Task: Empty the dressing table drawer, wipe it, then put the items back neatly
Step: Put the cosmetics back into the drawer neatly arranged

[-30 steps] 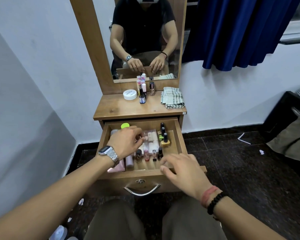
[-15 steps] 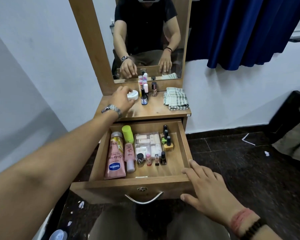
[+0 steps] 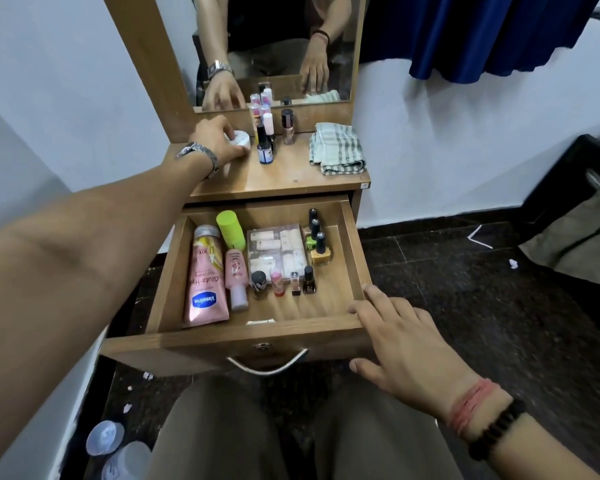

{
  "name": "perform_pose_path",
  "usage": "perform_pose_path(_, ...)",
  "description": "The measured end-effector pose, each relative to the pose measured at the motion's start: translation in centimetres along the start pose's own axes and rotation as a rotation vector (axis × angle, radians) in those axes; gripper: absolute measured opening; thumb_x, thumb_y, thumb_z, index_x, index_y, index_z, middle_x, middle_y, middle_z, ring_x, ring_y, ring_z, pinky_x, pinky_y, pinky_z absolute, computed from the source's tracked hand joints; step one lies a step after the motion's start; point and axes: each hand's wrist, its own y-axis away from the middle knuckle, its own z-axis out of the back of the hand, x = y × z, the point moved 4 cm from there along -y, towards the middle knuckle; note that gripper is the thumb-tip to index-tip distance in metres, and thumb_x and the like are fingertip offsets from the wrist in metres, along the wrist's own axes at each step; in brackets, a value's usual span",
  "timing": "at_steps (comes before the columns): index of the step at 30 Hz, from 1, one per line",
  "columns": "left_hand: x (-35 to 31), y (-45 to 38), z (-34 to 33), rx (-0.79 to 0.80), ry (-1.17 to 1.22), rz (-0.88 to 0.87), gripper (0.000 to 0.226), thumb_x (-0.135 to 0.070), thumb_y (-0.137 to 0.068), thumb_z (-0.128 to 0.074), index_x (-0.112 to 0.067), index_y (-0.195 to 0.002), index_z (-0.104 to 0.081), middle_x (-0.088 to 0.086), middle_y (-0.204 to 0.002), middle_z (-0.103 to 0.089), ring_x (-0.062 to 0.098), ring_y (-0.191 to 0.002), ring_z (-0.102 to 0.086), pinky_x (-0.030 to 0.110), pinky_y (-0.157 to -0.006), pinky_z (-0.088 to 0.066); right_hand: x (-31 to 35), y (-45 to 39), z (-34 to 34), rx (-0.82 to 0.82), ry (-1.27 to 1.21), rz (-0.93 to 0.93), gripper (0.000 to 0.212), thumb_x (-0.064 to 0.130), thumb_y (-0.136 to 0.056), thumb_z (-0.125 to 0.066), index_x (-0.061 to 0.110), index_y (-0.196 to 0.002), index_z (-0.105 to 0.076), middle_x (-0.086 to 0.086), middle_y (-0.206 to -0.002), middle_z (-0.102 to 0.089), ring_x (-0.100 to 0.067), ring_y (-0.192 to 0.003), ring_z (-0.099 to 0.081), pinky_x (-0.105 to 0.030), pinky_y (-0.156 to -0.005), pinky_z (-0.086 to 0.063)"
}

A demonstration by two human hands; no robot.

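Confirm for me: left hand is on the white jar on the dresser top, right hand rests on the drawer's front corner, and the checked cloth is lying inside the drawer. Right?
Not quite. The head view shows the checked cloth folded on the dresser top, not inside the drawer. The rest holds: left hand on the white jar, right hand on the drawer's front corner.

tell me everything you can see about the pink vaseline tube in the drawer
The Vaseline tube is a large, glossy pink plastic squeeze tube with a silvery cap and a blue logo oval. It lies flat along the left side of the open drawer, cap toward the back, crimped end toward the front. A smaller pink bottle lies alongside it. Neither hand touches it.
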Motion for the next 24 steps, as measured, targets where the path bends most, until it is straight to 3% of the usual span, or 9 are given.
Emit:
perform_pose_path(3,0.9,1.4,1.1,0.018,-0.020,0.022,0.038,-0.043,-0.072,-0.076,-0.017,-0.095,-0.058,0.010,-0.113,-0.061,0.027,-0.102,-0.055,0.033,-0.071,-0.041,0.0,0.0,-0.2,0.008,0.015,-0.004,0.068,0.057,-0.085,-0.053,0.033,-0.141,-0.023,0.002,-0.158,-0.007,-0.020,-0.136,-0.026,-0.037,-0.109,-0.026)
perform_pose_path(6,1.7,3.8,3.4,-0.055,0.008,-0.001,0.056,-0.044,-0.070,-0.077,-0.013,-0.110,-0.053,0.012,-0.122,-0.054,0.028,-0.108,-0.051,0.033,-0.080,-0.041,0.1,0.1,-0.2,0.010,0.019,-0.005,0.068,0.057,-0.084,-0.054,0.033,-0.140,-0.024,0.002,-0.157,-0.009,-0.021,-0.135,-0.028,-0.038,-0.109,-0.028)
perform_pose_path(8,1.2,6.5,5.2,-0.085,0.101,-0.141,0.063,-0.041,-0.069,-0.078,-0.013,-0.118,-0.049,0.010,-0.124,-0.050,0.024,-0.109,-0.051,0.033,-0.083,-0.044,0.0,0.1,-0.1,0.016,0.022,-0.007,0.068,0.056,-0.084,-0.055,0.032,-0.140,-0.025,0.002,-0.157,-0.010,-0.021,-0.134,-0.029,-0.039,-0.108,-0.028)
perform_pose_path(11,-0.8,12.7,6.7,0.104,0.135,-0.494,0.073,-0.051,-0.062,-0.072,-0.018,-0.124,-0.050,0.007,-0.120,-0.047,0.019,-0.102,-0.051,0.038,-0.086,-0.050,0.2,0.1,0.0,0.023,0.030,-0.006,0.068,0.056,-0.084,-0.056,0.032,-0.140,-0.025,0.001,-0.157,-0.011,-0.022,-0.134,-0.029,-0.040,-0.108,-0.029)
perform_pose_path(13,-1.7,16.9,6.4,0.258,0.055,-0.701,0.071,-0.052,-0.062,-0.069,-0.021,-0.123,-0.051,0.002,-0.117,-0.045,0.015,-0.102,-0.048,0.032,-0.087,-0.048,0.2,0.0,0.0,0.027,0.036,-0.010,0.069,0.056,-0.084,-0.056,0.031,-0.140,-0.025,0.001,-0.157,-0.011,-0.023,-0.134,-0.030,-0.040,-0.109,-0.030)
perform_pose_path(15,-2.1,20.4,5.2,0.438,0.034,-0.773,0.071,-0.043,-0.065,-0.072,-0.022,-0.128,-0.049,-0.005,-0.120,-0.041,0.008,-0.108,-0.045,0.021,-0.090,-0.045,0.3,0.0,0.1,0.028,0.038,-0.012,0.069,0.055,-0.084,-0.057,0.030,-0.140,-0.025,0.001,-0.157,-0.012,-0.023,-0.134,-0.030,-0.040,-0.109,-0.030)
perform_pose_path(17,-2.6,22.8,3.8,0.546,0.006,-0.835,0.071,-0.031,-0.068,-0.077,-0.022,-0.132,-0.046,-0.006,-0.125,-0.041,0.007,-0.114,-0.044,0.023,-0.093,-0.045,0.3,0.1,0.1,0.032,0.038,-0.016,0.070,0.055,-0.084,-0.057,0.029,-0.141,-0.025,0.001,-0.156,-0.012,-0.023,-0.134,-0.030,-0.040,-0.108,-0.030)
perform_pose_path(19,-2.9,24.0,2.5,0.611,-0.017,-0.882,0.071,-0.025,-0.069,-0.077,-0.024,-0.132,-0.046,-0.006,-0.128,-0.044,0.008,-0.118,-0.044,0.028,-0.096,-0.044,0.3,0.2,0.1,0.037,0.040,-0.024,0.070,0.054,-0.084,-0.057,0.029,-0.141,-0.024,0.000,-0.157,-0.012,-0.023,-0.134,-0.029,-0.040,-0.109,-0.030)
perform_pose_path(24,-4.5,24.0,1.2,0.679,-0.014,-0.920,0.067,-0.018,-0.072,-0.077,-0.025,-0.132,-0.047,-0.007,-0.131,-0.050,0.009,-0.120,-0.045,0.025,-0.100,-0.039,0.5,0.2,0.1,0.036,0.030,-0.027,0.069,0.053,-0.084,-0.058,0.029,-0.140,-0.026,0.000,-0.157,-0.012,-0.024,-0.135,-0.030,-0.041,-0.109,-0.030)
